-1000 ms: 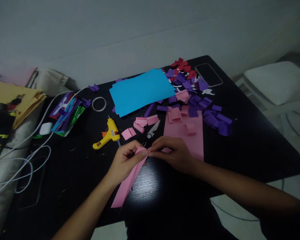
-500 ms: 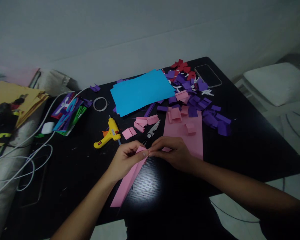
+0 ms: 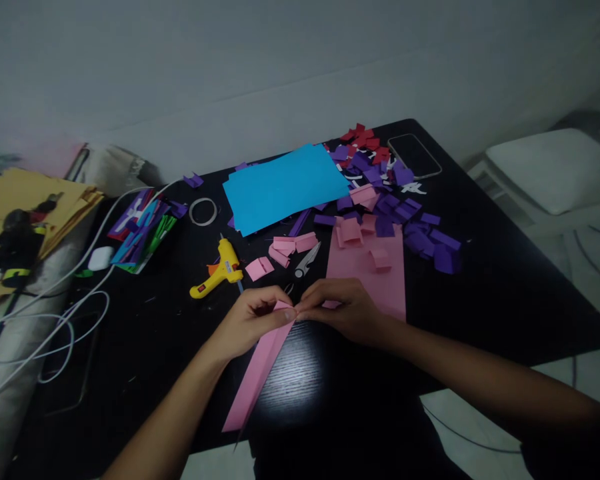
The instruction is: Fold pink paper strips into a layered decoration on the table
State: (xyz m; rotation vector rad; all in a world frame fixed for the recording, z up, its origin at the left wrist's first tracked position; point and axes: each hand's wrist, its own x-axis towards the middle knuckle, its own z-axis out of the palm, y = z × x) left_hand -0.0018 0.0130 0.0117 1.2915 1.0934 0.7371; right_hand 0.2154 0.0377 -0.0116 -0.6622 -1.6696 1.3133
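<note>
A long folded pink paper strip [image 3: 260,373] slants down toward the table's front edge. My left hand [image 3: 253,323] pinches its upper end between thumb and fingers. Close against it, my right hand [image 3: 343,308] is closed with thumb and fingertips at the same end of the strip. Just beyond my hands lie scissors [image 3: 305,263], partly hidden, and several small folded pink paper pieces [image 3: 283,248]. A pink paper sheet [image 3: 367,287] rests under and behind my right hand, with a few folded pieces on it.
A yellow glue gun [image 3: 219,270] lies left of the scissors, near a tape roll [image 3: 203,212]. Blue sheets [image 3: 285,190] lie at the back, beside purple pieces [image 3: 433,243], red pieces [image 3: 365,137] and a phone [image 3: 415,155]. White cables [image 3: 65,320] loop at left.
Both hands stay together on the strip's upper end. The strip's lower end sits slightly lower in the view. The view itself has shifted a little.
</note>
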